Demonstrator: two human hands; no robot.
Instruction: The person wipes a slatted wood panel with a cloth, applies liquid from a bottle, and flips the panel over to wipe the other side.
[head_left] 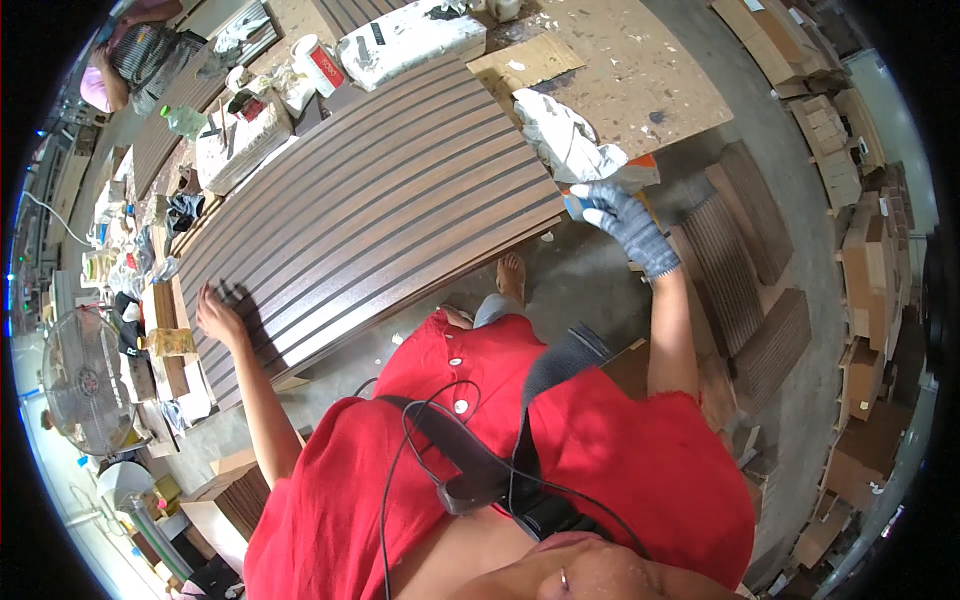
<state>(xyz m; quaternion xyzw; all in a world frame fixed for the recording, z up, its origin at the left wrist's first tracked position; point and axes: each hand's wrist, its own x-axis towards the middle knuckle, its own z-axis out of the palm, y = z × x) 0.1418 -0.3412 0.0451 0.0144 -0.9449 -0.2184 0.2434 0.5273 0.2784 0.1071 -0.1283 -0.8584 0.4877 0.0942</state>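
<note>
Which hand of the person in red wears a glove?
The right hand, near one end of the striped board, wears a grey glove; the left hand, at the other end, is bare.

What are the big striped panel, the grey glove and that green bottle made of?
Striped panel: probably wood or wood-look laminate with a satin finish; its brown colouring and bright reflection suggest that, and the dark stripes may be grooves.
Glove: likely knitted fabric, matte, judging by its mottled grey, textured surface.
Bottle: seemingly green-tinted plastic, glossy and see-through, though glass is possible.
</note>
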